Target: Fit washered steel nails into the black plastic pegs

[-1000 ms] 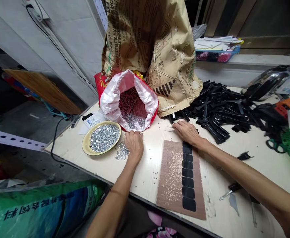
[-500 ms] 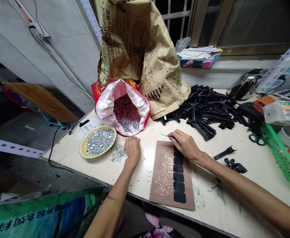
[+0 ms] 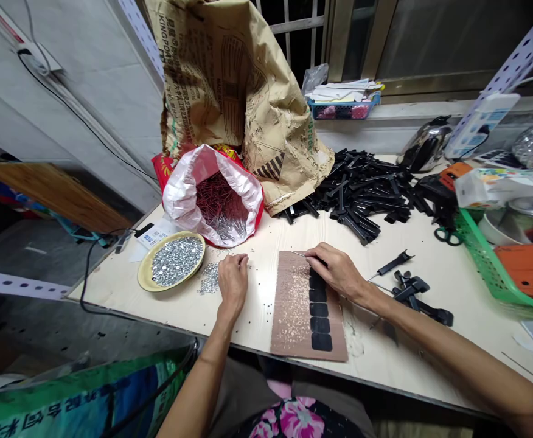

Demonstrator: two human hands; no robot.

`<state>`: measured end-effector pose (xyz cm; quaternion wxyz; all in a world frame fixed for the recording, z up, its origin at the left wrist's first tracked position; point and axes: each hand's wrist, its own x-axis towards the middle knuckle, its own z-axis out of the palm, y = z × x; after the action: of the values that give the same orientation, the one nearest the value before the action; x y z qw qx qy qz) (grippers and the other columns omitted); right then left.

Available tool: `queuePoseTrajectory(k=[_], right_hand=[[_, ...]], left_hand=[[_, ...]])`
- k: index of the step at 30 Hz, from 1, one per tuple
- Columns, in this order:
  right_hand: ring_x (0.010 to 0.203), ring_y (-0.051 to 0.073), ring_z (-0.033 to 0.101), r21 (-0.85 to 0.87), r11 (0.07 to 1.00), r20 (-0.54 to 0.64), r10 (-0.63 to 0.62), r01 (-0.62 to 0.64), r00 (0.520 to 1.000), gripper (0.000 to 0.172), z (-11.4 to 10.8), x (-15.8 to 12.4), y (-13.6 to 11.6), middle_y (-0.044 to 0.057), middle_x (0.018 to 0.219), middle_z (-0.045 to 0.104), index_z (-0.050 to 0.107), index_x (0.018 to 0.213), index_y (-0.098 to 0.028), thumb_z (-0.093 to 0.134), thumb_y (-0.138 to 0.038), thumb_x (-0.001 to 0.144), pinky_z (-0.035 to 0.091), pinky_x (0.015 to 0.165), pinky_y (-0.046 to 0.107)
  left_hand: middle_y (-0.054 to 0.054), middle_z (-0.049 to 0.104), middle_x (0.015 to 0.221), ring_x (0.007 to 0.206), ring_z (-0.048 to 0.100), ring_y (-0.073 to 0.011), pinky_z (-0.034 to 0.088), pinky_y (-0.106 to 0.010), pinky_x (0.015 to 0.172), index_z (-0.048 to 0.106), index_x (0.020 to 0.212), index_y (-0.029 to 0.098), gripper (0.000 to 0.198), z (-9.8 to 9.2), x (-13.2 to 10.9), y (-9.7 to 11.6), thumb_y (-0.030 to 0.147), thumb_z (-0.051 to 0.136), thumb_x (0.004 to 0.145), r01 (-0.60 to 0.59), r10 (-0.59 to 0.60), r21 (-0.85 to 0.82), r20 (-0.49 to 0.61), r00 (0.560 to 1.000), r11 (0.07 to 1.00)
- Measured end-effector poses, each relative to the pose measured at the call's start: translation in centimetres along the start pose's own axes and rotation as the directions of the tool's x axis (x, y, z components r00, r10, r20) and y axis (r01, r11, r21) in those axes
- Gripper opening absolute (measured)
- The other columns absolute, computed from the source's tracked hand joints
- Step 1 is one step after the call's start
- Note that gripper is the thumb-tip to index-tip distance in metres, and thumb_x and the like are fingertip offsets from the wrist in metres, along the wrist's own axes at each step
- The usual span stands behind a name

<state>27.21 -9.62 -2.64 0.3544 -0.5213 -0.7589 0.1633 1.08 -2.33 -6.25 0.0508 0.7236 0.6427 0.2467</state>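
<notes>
My left hand (image 3: 233,281) is closed, its fingertips pressed together at the right edge of a small heap of metal washers (image 3: 209,280); anything in the pinch is hidden. Left of the heap, a yellow dish (image 3: 146,281) holds many more washers. My right hand (image 3: 337,269) pinches a thin metal rod (image 3: 297,253) that points left over the far edge of a brown board (image 3: 289,304). Under and below this hand, a column of black flat pieces (image 3: 320,310) lies along the board's right side. Pale specks cover its left part.
A white-lined bag (image 3: 184,194) of long metal pins stands behind the dish, before a large paper sack (image 3: 285,134). Black plastic parts (image 3: 362,188) are piled at the back. Several black pieces (image 3: 412,292) lie near my right forearm. A green basket (image 3: 485,274) stands at right.
The view has shifted, so the table things appear further left. My right hand has come slightly nearer over the board with the rod. My left hand stays by the washer heap, fingers more curled.
</notes>
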Motion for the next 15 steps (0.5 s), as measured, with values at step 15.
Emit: queuePoseTrajectory(k=[15], right_hand=[[0.085,0.017,0.059,0.032,0.999,0.019,-0.033,0.033,0.999,0.018,0.8,-1.1,-0.4,0.006,0.093,0.061,0.06,0.101,-0.02,0.044,-0.022,0.093,0.049,0.076,0.031]], left_hand=[[-0.013,0.062,0.095,0.097,0.048,-0.0302,0.041,-0.04,0.076,0.071,0.094,0.019,0.029,2.2,3.1,1.2,0.026,0.043,0.089,0.087,-0.089,0.183,0.004,0.996,0.979]])
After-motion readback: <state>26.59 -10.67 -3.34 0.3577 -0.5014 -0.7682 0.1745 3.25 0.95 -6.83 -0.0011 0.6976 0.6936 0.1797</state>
